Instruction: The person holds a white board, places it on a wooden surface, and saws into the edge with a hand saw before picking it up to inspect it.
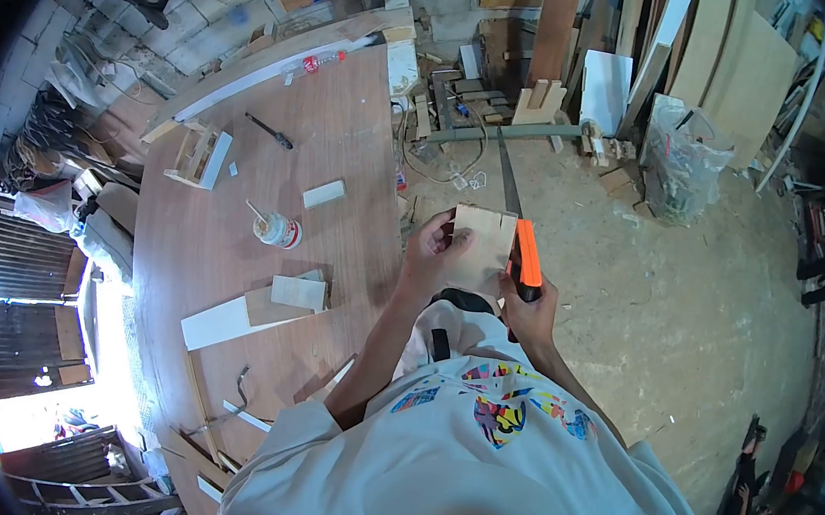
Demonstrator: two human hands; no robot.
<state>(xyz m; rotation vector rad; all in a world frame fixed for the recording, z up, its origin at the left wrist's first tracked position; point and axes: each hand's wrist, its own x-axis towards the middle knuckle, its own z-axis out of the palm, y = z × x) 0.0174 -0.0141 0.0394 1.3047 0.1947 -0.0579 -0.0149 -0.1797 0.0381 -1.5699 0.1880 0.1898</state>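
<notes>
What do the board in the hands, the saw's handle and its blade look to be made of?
Board: wood or plywood, seemingly unpainted, from its plain, pale tan face.
Saw's handle: probably moulded plastic, judging by its bright orange and black colouring.
Blade: likely steel, being thin, grey and flat; any coating can't be told.

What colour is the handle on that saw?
The saw's handle is bright orange with black, seen best in the head view.
</notes>
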